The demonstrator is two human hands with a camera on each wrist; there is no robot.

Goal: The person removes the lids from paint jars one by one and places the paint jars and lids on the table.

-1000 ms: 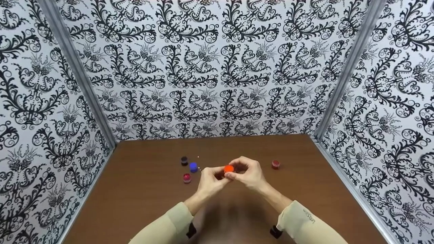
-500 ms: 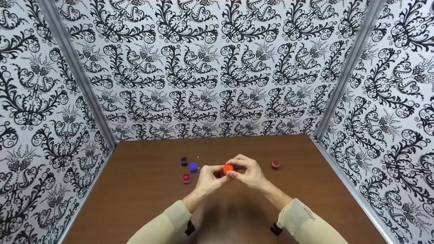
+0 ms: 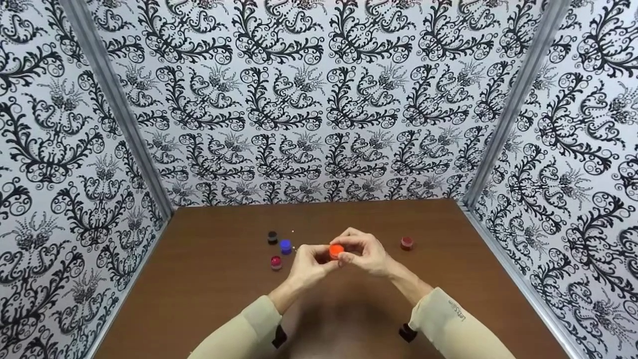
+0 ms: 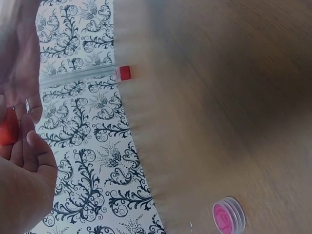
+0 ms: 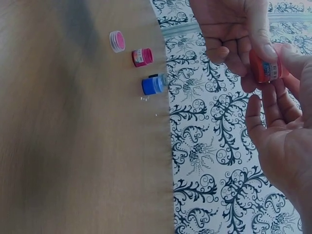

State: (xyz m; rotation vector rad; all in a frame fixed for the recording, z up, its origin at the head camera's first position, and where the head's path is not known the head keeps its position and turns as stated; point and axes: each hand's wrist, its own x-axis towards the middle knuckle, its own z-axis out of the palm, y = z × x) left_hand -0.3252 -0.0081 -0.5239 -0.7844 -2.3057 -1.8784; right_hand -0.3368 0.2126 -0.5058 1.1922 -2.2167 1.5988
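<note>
Still, left hand and right hand pinch the orange jar above the bench; little has shifted, so handling seems unfinished.

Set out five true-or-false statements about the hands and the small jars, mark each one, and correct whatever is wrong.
1. The left hand and the right hand both hold the orange jar. True.
2. The black jar is nearer to the blue jar than to the red jar. True.
3. In the head view, the blue jar is to the right of both hands. False: it is to the left of them.
4. The red jar is held in the left hand. False: it is on the table, apart from both hands.
5. In the head view, the red jar is to the right of the orange jar. True.
</note>
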